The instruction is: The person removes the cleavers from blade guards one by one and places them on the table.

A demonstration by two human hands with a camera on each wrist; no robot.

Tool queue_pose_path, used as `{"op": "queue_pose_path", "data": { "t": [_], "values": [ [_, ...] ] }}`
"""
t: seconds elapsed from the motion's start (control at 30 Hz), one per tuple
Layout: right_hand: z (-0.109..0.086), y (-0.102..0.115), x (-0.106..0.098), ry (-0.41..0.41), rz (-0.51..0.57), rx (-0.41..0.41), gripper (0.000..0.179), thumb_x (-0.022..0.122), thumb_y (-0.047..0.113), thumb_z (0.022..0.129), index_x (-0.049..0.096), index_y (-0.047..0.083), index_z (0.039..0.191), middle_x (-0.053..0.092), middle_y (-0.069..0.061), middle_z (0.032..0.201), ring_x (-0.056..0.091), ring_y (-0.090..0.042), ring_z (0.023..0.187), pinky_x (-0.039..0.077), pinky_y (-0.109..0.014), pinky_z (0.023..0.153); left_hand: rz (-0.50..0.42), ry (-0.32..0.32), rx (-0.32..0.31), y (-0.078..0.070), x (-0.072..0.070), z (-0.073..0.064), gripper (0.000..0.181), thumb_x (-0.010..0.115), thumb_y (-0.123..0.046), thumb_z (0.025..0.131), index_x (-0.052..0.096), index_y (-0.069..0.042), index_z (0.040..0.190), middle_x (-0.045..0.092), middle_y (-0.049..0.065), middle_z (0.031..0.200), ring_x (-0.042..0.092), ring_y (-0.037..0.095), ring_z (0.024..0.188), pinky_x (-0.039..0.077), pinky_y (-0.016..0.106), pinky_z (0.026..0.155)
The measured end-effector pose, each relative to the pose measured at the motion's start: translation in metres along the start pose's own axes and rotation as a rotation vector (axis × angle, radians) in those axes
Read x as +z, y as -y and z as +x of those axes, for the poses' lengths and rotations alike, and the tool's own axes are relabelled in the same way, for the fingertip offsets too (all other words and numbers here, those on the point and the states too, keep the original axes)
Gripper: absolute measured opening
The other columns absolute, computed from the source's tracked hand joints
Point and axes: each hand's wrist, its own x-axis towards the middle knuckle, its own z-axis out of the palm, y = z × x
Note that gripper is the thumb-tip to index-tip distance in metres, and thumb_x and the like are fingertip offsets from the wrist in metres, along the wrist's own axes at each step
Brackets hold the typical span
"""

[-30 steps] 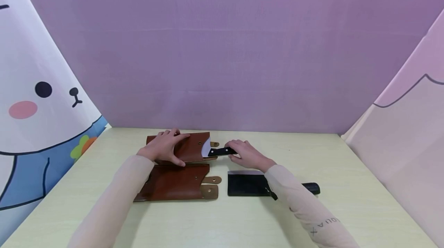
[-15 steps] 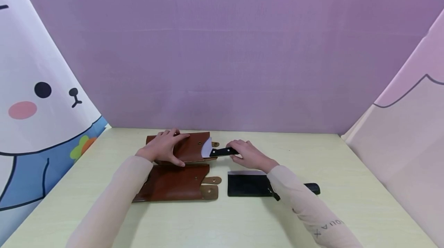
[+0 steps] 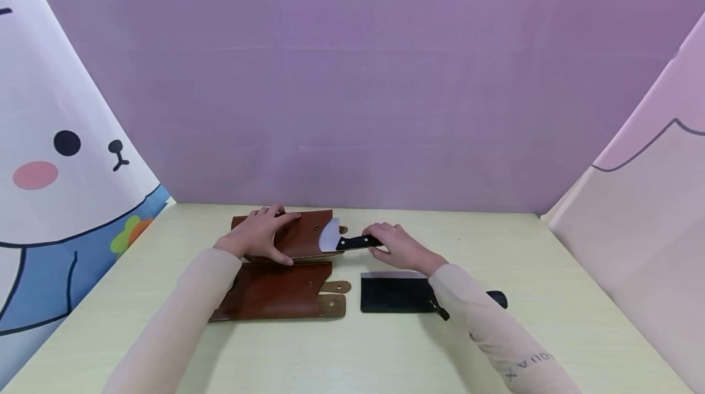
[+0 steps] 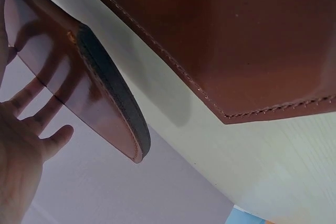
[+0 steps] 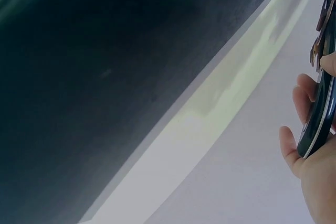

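Person's two bare hands over a pale table (image 3: 352, 357), seen from the head cam; 12 o'clock = straight ahead.

L hand (image 3: 257, 234) rests on the far brown leather sheath (image 3: 311, 227), fingers & thumb spread wide, flat on top, gripping nothing. L wrist cam shows the glossy leather reflecting the fingers.

R hand (image 3: 398, 246) has its fingers curled round the black, riveted handle of a kitchen knife (image 3: 355, 243), holding it near the 3 o'clock end. The knife points to 9 o'clock; the pale heel of its blade (image 3: 330, 236) shows at the far sheath's mouth, rest of blade hidden. A small tan strap (image 3: 344, 230) pokes out just past the blade.

At approx. 8 o'clock from the knife handle, a 2nd brown sheath (image 3: 281, 290) lies on the table w/ two tan snap tabs at its 3 o'clock end. At approx. 4 o'clock, a dark-bladed cleaver (image 3: 393, 294) lies flat, bright edge toward 12, its middle partly hidden under the R sleeve (image 3: 484, 327).

Bkgd: plain purple backdrop (image 3: 352, 88) at 12, cartoon-animal panel (image 3: 66, 216) at 9–10.
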Motion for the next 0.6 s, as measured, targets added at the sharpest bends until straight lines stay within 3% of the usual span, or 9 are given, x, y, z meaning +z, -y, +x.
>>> {"op": "queue_pose_path", "data": {
  "t": [0.6],
  "values": [
    [-0.0073, -0.0022, -0.0025, -0.001, -0.001, -0.007, 0.027, 0.057, 0.017, 0.088, 0.056, 0.010, 0.115, 0.060, -0.001, 0.107, 0.053, -0.016, 0.097, 0.039, -0.036, 0.078, 0.008, 0.001, 0.008, 0.0024, -0.0005, -0.0034, 0.100, 0.075, -0.062, 0.056, 0.039, -0.021, 0.139, 0.042, 0.013, 0.123, 0.045, 0.031, 0.107, 0.036, 0.054, 0.091]
  ]
}}
